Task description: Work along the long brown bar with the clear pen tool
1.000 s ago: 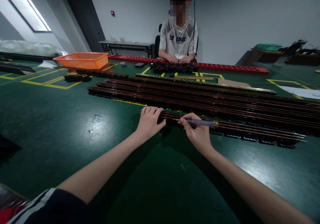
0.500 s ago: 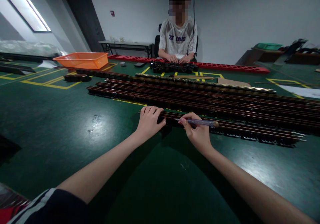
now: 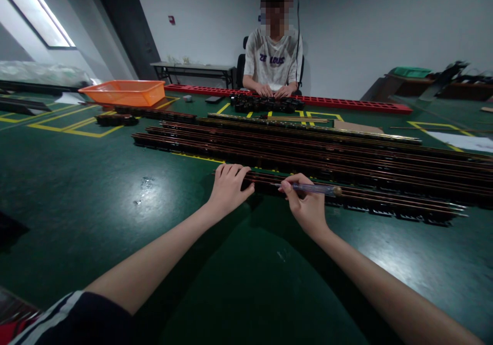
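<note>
Green table (image 3: 96, 196), wide, yellow tape marks.
Far side: another person (image 3: 274, 60) seated, both their hands on a cluster of black parts (image 3: 265, 103).
Orange basket (image 3: 123, 92) far left.
Stack of long dark rails (image 3: 308, 150) running left to right across the middle.

Nearest rail (image 3: 385, 201) lies apart from the stack, just in front of it. Its left end is under the worker's hands.

Left hand (image 3: 229, 188): fingers bent over the top of that rail's left end, thumb along its near edge, holding it down.
Right hand (image 3: 306, 209): pinched narrow, pen-style, round a clear-handled screwdriver (image 3: 314, 188). The shaft lies almost flat along the rail with the tip pointing left, at or just above the rail top. Contact is too small to tell.

Judgement: the step in hand is working the tool tip at a spot near the rail's left end while the other hand steadies it. A next move calls for a firm left-hand hold so the rail cannot slide, and a small, controlled push at the tip.

Against the earlier frames: hands, tool and rail sit as they did. Only the view has drifted slightly.
</note>
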`<state>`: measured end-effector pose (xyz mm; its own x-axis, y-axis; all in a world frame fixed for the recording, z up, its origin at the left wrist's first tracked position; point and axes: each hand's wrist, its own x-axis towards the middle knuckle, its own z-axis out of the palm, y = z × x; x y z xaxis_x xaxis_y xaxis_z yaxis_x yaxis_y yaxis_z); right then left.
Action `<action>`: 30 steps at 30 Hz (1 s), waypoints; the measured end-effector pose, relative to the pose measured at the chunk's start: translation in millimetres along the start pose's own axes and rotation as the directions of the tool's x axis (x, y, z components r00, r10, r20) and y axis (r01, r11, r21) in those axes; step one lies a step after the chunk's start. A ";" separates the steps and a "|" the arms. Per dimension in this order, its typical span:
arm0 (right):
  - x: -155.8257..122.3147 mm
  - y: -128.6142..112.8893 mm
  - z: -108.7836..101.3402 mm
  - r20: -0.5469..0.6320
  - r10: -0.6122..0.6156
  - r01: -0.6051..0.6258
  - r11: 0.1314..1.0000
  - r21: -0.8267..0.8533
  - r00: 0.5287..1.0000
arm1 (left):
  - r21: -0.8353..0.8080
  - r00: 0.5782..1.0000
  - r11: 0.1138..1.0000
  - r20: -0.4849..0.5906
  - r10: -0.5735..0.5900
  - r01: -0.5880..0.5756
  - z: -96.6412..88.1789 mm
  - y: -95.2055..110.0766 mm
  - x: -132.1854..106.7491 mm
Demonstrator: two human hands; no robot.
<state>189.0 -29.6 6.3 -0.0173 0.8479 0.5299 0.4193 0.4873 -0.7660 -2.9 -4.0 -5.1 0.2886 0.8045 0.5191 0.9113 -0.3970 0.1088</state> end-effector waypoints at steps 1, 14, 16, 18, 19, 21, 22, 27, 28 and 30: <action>0.0 0.2 -0.1 0.003 0.000 0.000 1.000 0.000 1.000 | 0.001 1.000 1.000 0.001 0.000 0.000 0.1 -0.1 0.0; 1.1 2.1 0.4 0.040 -0.021 0.021 1.000 0.001 0.999 | 0.017 1.000 1.000 -0.027 0.009 -0.009 1.3 0.0 -1.3; 1.1 2.1 0.8 0.047 -0.026 0.026 1.000 0.000 0.999 | 0.019 0.999 1.000 -0.036 0.022 -0.021 1.1 0.1 -1.6; 1.4 2.2 1.2 0.058 -0.035 0.036 0.999 -0.009 0.998 | 0.020 0.999 0.999 -0.040 0.032 -0.032 0.8 0.0 -1.8; 1.5 2.4 1.4 0.064 -0.041 0.042 0.999 -0.012 0.997 | 0.019 0.999 0.999 -0.040 0.036 -0.035 0.7 -0.1 -1.8; 1.8 2.9 1.8 0.068 -0.047 0.048 0.999 -0.016 0.997 | 0.017 0.998 0.999 -0.039 0.041 -0.040 0.6 -0.1 -1.8; 1.9 3.1 2.0 0.067 -0.050 0.051 0.999 -0.016 0.997 | 0.015 0.998 0.999 -0.039 0.044 -0.044 0.6 -0.1 -1.8; 1.7 2.2 1.9 0.049 -0.075 0.076 0.997 -0.024 0.996 | -0.006 0.998 0.998 -0.022 0.066 -0.066 1.7 0.0 -1.4; 1.6 1.5 1.7 0.046 -0.077 0.078 0.996 -0.031 0.996 | -0.012 0.997 0.997 -0.014 0.070 -0.070 2.0 -0.1 -1.3; 1.6 0.3 1.4 0.044 -0.074 0.075 0.996 -0.042 0.996 | -0.017 0.997 0.997 -0.003 0.075 -0.075 2.8 -0.4 -1.2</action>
<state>187.8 -27.8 6.4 -0.0877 0.8181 0.5684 0.4547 0.5406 -0.7079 -2.7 -3.6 -8.1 0.3554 0.7709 0.5286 0.8818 -0.4641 0.0839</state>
